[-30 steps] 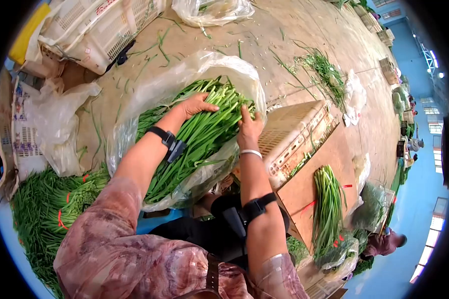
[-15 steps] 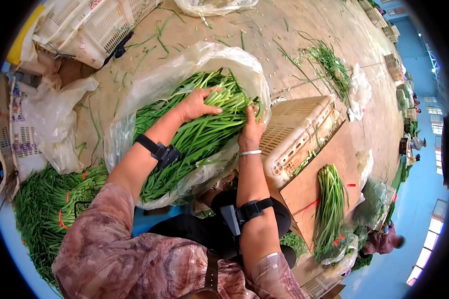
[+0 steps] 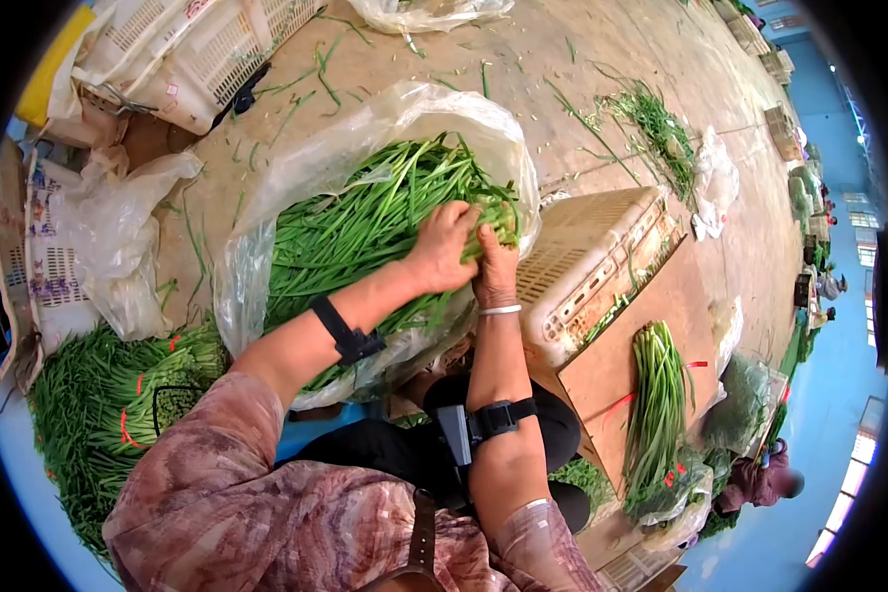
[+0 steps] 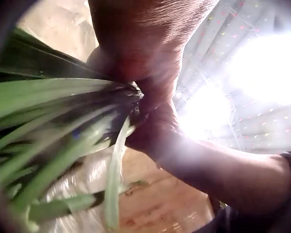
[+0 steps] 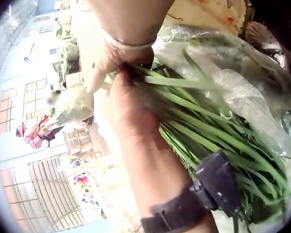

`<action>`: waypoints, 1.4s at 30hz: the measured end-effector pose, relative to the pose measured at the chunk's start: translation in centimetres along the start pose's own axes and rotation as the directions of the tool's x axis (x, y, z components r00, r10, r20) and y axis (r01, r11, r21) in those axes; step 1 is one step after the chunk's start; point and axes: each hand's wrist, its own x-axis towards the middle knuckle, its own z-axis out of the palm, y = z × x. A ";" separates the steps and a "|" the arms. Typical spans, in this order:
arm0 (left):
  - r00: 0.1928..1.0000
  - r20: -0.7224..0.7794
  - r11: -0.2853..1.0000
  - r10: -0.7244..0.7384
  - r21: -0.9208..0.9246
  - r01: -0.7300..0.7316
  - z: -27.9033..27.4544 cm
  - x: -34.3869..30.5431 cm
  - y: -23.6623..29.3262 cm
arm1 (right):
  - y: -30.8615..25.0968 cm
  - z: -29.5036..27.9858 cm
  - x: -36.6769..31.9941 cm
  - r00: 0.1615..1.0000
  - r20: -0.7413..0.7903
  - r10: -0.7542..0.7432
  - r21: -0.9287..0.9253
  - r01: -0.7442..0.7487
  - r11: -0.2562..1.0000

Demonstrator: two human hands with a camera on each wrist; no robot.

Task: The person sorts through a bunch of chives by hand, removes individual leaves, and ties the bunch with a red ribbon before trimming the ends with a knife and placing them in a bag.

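A heap of garlic chives (image 3: 355,212) lies in a large clear plastic bag (image 3: 405,104) in front of the person. At the pale stem ends on the right of the heap, the left hand (image 3: 444,249) and the right hand (image 3: 496,266) are close together. The left fingers curl over the stems beside the right thumb. From below, in the left wrist view, the left hand (image 4: 140,48) grips a bundle of chives (image 4: 43,104). The right wrist view has the right hand (image 5: 111,63) at the same stem ends, its fingers partly hidden behind the left hand.
A beige plastic crate (image 3: 587,261) stands right of the bag, beside a brown board (image 3: 587,395) carrying a red-tied bundle (image 3: 658,395). More tied bundles (image 3: 168,385) lie at the left. White crates (image 3: 207,69) stand at upper left; loose trimmings (image 3: 661,128) litter the floor.
The left hand has moved right and slightly down from the middle of the heap to the stem ends beside the right hand. The right hand has stayed near the bag's right side.
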 end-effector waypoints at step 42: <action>0.705 0.701 0.952 -0.112 0.278 -0.125 -1.4 2.9 -8.0 | -12.4 13.4 -16.5 0.742 0.617 -0.263 -0.304 0.533 0.790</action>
